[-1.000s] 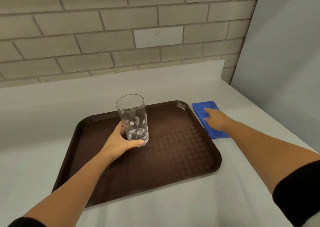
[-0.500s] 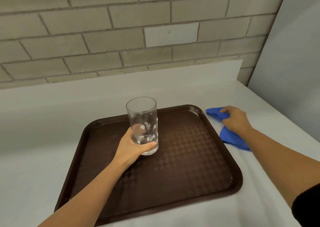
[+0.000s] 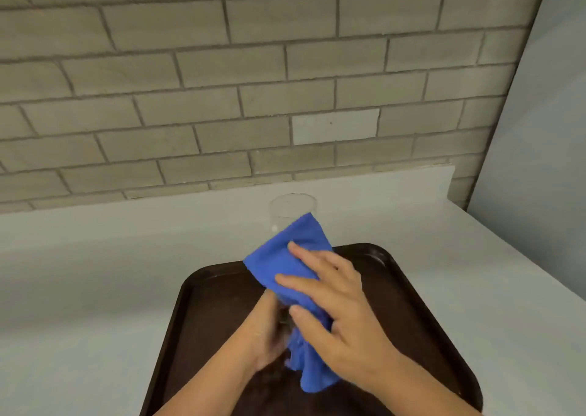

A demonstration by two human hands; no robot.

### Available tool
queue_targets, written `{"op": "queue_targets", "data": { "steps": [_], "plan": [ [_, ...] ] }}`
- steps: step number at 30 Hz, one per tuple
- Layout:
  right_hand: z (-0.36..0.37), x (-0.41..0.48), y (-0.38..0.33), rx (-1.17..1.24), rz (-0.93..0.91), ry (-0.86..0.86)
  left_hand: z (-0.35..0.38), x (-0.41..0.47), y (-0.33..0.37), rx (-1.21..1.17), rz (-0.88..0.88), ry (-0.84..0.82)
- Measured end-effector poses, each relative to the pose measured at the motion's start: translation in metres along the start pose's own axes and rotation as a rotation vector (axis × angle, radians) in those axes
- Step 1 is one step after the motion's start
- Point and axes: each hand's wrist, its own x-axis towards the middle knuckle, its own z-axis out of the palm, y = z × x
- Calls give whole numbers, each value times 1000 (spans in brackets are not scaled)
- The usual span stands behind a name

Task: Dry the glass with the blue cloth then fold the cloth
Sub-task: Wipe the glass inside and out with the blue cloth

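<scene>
The clear glass point(image 3: 292, 210) is lifted above the brown tray point(image 3: 409, 292), and only its rim and upper wall show. My left hand point(image 3: 268, 330) grips its lower part from the left. The blue cloth point(image 3: 285, 257) is draped over the near side of the glass and hangs down below it. My right hand point(image 3: 336, 317) presses the cloth flat against the glass, fingers spread across the fabric. The bottom of the glass is hidden behind cloth and hands.
The tray lies on a pale grey counter point(image 3: 95, 289) that runs back to a brick wall point(image 3: 222, 98). A grey panel point(image 3: 539, 162) closes off the right side, where the counter edge slants away.
My right hand picked the blue cloth up off the counter and brought it left onto the glass. My left hand raised the glass off the tray. The camera view tilted upward.
</scene>
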Motion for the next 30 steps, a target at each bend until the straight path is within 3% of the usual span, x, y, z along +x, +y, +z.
{"op": "queue_targets", "data": {
  "steps": [4,6,9,12,14,18,23,30],
  "plan": [
    [6,24,14,-106,-76,-136,6,-9,5,-155,21,-36],
    [1,46,23,-105,-102,-134,7,-8,9,-267,50,-155],
    [-4,78,30,12,67,-30,3,-5,11,-145,17,-209],
    [2,81,30,241,283,189,3,-2,17,-107,45,-182],
    [14,61,27,297,343,239,-1,0,20,-60,64,-147],
    [35,13,13,176,182,94,-11,3,28,-78,15,-162],
    [10,54,14,-38,48,-4,-3,-1,34,-143,45,-241],
    [12,66,13,588,458,326,2,-2,46,20,167,-206]
  ]
}}
